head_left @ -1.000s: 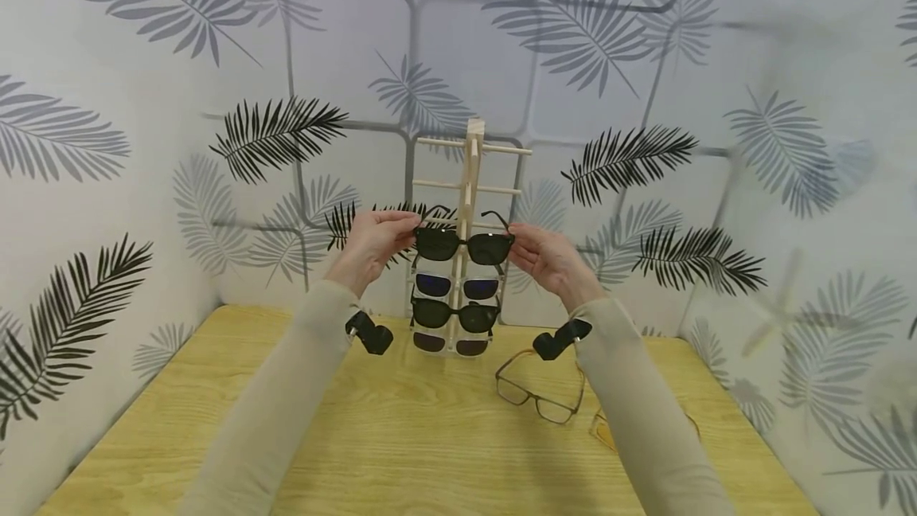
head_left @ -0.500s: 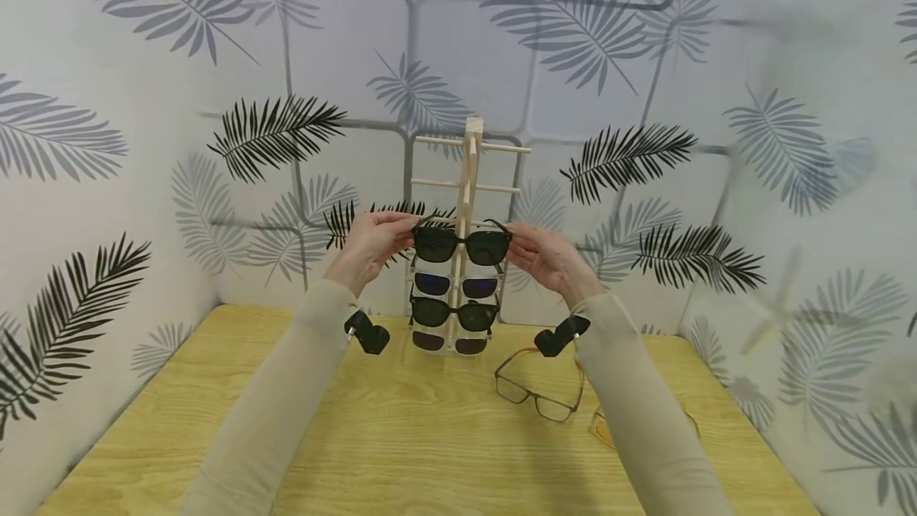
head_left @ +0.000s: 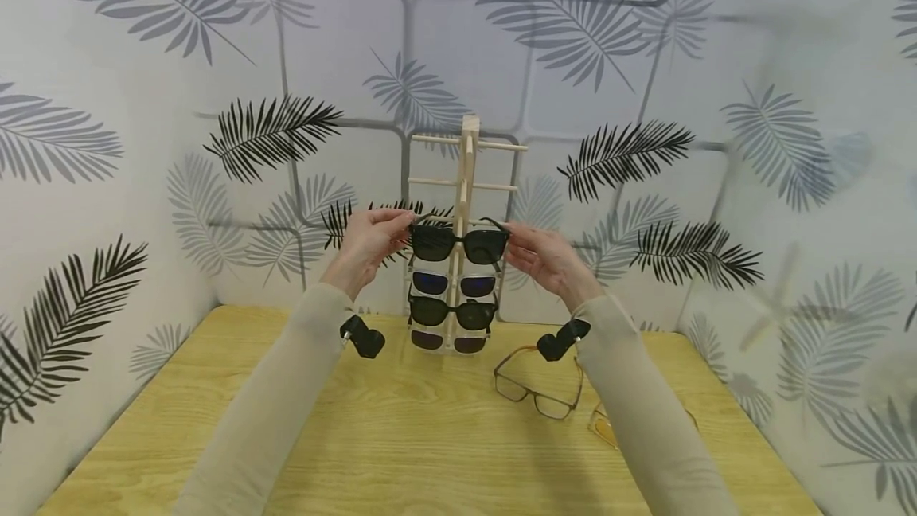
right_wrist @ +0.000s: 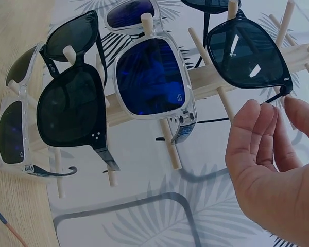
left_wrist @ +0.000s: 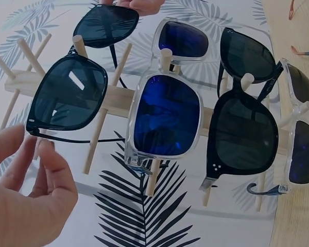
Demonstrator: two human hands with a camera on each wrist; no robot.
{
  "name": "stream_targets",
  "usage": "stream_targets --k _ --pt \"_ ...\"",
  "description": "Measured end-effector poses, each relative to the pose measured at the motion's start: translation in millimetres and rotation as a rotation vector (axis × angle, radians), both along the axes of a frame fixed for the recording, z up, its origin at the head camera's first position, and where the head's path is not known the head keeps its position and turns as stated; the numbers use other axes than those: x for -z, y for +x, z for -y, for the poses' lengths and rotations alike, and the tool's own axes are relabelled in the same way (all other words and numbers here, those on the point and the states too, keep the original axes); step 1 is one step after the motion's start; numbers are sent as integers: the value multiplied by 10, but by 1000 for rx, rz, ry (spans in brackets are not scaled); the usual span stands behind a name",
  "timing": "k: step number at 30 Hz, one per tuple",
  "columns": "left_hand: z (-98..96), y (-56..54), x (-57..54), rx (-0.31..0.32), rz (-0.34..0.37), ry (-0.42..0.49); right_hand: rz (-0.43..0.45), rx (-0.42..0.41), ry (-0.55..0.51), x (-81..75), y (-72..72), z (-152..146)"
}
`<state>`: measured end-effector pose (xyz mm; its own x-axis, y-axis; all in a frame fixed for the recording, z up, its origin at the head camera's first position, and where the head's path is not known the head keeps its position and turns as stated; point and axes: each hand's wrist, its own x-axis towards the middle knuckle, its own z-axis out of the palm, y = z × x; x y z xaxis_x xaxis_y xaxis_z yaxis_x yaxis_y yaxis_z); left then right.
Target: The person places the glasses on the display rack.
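Observation:
A pair of black sunglasses [head_left: 433,244] sits at the third peg row from the top of a wooden glasses rack [head_left: 470,127], its bridge at the centre peg. My left hand [head_left: 367,249] pinches it by the left hinge, thumb and fingertips at the frame corner in the left wrist view. At the opposite hinge, my right hand [right_wrist: 278,175] pinches the other corner. The temples point back towards the rack, beside the side pegs. Directly below hang clear-framed sunglasses with blue lenses [left_wrist: 167,116], then another black pair [left_wrist: 244,131], then a clear-framed pair with dark lenses [head_left: 427,338].
Two upper peg rows [head_left: 494,188] of the rack hold nothing. On the wooden table [head_left: 387,436], thin-framed eyeglasses [head_left: 532,393] lie right of the rack. Yellow-lensed glasses [head_left: 604,427] lie partly hidden behind my right sleeve. A leaf-patterned wall covering [head_left: 458,46] stands behind.
The temple tips of the held sunglasses have dropped slightly, nearer the side pegs. Both hands keep their grip and have hardly moved. The head view has shifted a little.

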<state>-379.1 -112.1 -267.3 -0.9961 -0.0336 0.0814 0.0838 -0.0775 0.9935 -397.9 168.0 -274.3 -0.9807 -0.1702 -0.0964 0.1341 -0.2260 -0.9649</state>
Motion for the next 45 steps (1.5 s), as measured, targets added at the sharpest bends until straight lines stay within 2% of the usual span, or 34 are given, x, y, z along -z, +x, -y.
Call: stream_targets --k 5,8,16,21,26,30,35,40,45 --pt "14 34 32 -53 -57 -33 -13 -14 21 16 45 -31" --pt "23 68 51 -54 -108 -24 -27 -33 33 16 94 -51" --pt "24 216 90 5 -179 53 -78 -109 77 74 206 -209" --pt "6 285 181 47 -188 77 -92 -140 83 144 243 -315" --pt "-95 334 338 98 -213 56 -57 -131 90 227 290 -388" --pt "-193 383 497 150 -220 34 -18 -155 110 328 331 -441" --pt "-272 414 644 219 -210 3 -27 -189 162 436 386 -505" --pt "-348 438 744 313 -152 -43 -21 -247 189 570 403 -609" --pt "-460 443 915 408 -92 -106 -3 -325 258 778 392 -748"
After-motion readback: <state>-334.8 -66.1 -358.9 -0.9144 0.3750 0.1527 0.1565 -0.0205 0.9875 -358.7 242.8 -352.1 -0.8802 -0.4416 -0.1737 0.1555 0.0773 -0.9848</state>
